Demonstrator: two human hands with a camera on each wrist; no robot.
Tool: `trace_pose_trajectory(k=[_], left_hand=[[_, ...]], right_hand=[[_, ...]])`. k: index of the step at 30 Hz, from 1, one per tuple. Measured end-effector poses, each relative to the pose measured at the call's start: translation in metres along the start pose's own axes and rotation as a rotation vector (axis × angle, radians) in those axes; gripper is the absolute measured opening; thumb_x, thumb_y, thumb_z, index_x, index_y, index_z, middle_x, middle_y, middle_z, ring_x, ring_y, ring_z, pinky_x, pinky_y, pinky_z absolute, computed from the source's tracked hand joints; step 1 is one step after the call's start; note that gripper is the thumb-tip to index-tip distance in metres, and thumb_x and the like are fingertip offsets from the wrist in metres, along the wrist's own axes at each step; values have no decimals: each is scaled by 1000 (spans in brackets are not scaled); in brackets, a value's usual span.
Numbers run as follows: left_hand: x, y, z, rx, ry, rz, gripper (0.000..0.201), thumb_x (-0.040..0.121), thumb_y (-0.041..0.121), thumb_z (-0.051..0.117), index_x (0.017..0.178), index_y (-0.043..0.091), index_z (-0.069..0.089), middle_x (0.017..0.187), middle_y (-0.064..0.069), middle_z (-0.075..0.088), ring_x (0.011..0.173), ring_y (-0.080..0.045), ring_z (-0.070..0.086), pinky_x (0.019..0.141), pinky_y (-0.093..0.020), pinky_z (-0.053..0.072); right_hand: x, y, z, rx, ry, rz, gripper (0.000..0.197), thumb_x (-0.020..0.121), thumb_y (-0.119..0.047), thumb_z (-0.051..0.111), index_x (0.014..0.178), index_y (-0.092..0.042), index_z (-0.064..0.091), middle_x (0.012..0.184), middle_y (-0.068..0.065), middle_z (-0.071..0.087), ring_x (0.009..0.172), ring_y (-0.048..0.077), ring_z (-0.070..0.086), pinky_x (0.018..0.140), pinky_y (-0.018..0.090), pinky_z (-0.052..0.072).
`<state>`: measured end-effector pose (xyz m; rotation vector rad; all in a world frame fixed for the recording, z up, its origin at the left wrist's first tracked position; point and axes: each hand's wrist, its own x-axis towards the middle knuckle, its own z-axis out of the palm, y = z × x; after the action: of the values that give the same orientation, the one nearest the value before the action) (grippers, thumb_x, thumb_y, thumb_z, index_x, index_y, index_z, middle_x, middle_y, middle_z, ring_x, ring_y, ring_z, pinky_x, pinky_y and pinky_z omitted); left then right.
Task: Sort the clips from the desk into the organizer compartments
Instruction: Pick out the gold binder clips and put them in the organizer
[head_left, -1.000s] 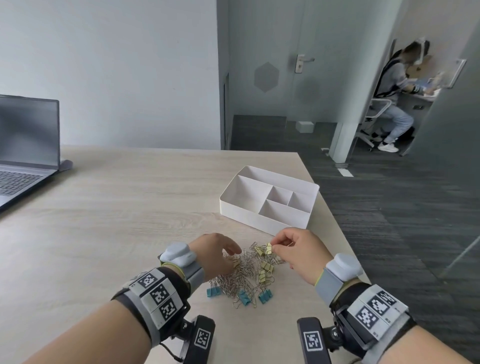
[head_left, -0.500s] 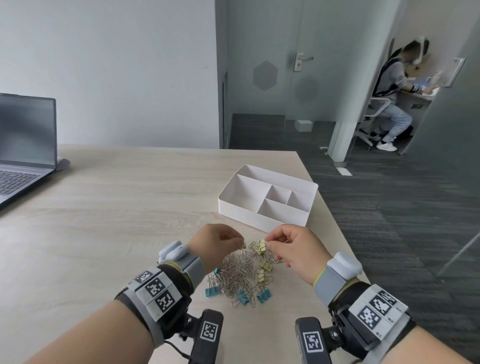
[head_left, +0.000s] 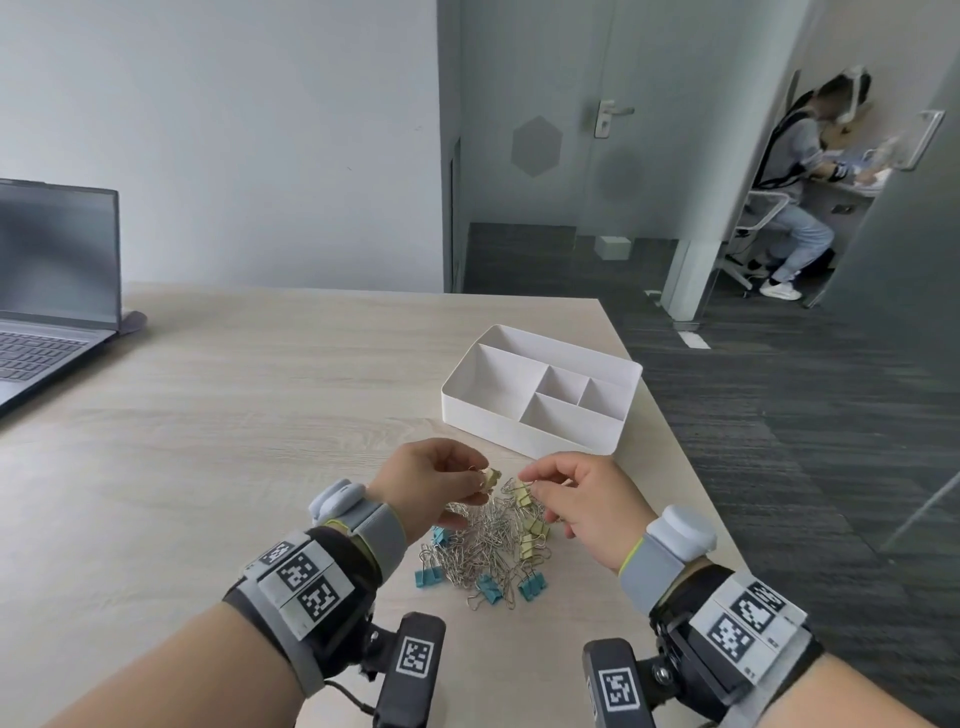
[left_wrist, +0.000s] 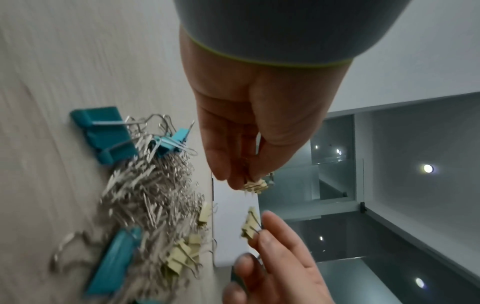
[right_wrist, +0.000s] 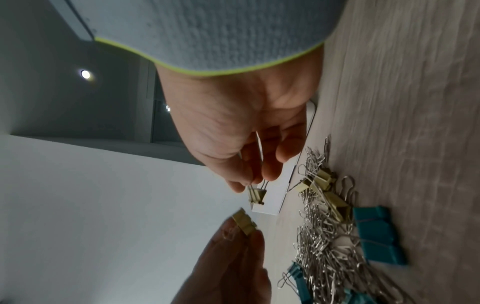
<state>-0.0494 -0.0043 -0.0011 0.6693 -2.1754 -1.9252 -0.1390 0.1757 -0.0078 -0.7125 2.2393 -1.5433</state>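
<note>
A mixed pile of clips lies on the desk: silver paper clips, teal binder clips and small yellow binder clips. Just above its far side, my left hand pinches one yellow binder clip, seen up close at the left hand's fingertips. My right hand pinches a second yellow binder clip by its wire handles. The two hands face each other a few centimetres apart. The white organizer stands just beyond them; its compartments show no clips.
An open laptop sits at the desk's far left. The desk's right edge runs close past the organizer and my right hand. A person sits at another desk far back on the right.
My left hand lifted off the pile and now pinches a yellow binder clip. My right hand kept its yellow clip and rose slightly. The two hands drew closer together.
</note>
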Motion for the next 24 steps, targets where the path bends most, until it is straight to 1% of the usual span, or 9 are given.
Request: trace_pose_trajectory(k=[3, 5, 7, 10, 13, 16, 19, 22, 24], left_hand=[[-5, 3, 5, -102, -36, -5, 11, 87, -2, 67, 91, 8, 71, 84, -10, 74, 77, -20, 76, 52, -31, 59], [-7, 3, 8, -99, -46, 18, 10, 86, -3, 68, 89, 6, 71, 85, -13, 74, 78, -21, 76, 54, -33, 61], [-9, 3, 11, -28, -32, 64, 9, 84, -1, 71, 86, 7, 71, 83, -13, 72, 78, -21, 76, 59, -37, 62], [-11, 2, 14, 92, 10, 108, 9, 80, 3, 76, 80, 10, 71, 79, -6, 70, 68, -18, 72, 65, -47, 63], [-11, 2, 14, 154, 10, 132, 13, 77, 7, 79, 75, 16, 71, 74, 2, 70, 65, -20, 68, 64, -51, 62], [-12, 2, 12, 272, 47, 187, 20, 77, 11, 79, 71, 27, 70, 63, 11, 68, 54, -14, 62, 63, -41, 60], [-9, 0, 7, 343, 74, 226, 21, 79, 16, 77, 70, 34, 70, 64, 11, 70, 48, -4, 57, 58, -31, 56], [-5, -3, -1, 457, 104, 251, 17, 83, 22, 74, 77, 38, 72, 63, 25, 67, 58, 7, 60, 66, -23, 54], [-4, -6, -3, 565, 89, 257, 10, 85, 28, 70, 86, 37, 74, 75, 25, 69, 74, 8, 63, 75, -23, 53]], right_hand=[[0, -1, 6, 22, -11, 13, 21, 87, -7, 66, 91, -26, 74, 68, -5, 59, 58, 10, 58, 53, 31, 45], [1, -3, 10, 56, -42, 23, 24, 87, -5, 65, 102, -21, 72, 71, -4, 57, 55, 9, 58, 50, 31, 43], [0, -6, 13, 71, -80, 25, 26, 86, -3, 66, 106, -19, 70, 70, -3, 57, 52, 8, 58, 46, 27, 40], [0, -6, 16, 19, -91, 9, 21, 84, -4, 68, 95, -21, 70, 67, -2, 59, 51, 10, 57, 45, 23, 41], [1, -1, 15, -29, -81, 12, 15, 81, -6, 69, 83, -20, 73, 64, -1, 62, 54, 10, 58, 51, 24, 43], [0, 3, 12, -42, -105, 43, 9, 79, -11, 74, 79, -19, 75, 59, -7, 64, 56, 9, 58, 56, 25, 46], [1, 6, 10, -64, -97, 65, 10, 78, -12, 76, 78, -23, 74, 60, -8, 67, 58, 9, 60, 60, 26, 47], [4, 7, 6, -60, -53, 69, 11, 78, -10, 75, 81, -21, 73, 68, 0, 70, 60, 11, 62, 61, 28, 47], [6, 6, 4, -33, -29, 62, 11, 79, -10, 75, 83, -20, 74, 73, 2, 71, 61, 12, 62, 60, 27, 46]])
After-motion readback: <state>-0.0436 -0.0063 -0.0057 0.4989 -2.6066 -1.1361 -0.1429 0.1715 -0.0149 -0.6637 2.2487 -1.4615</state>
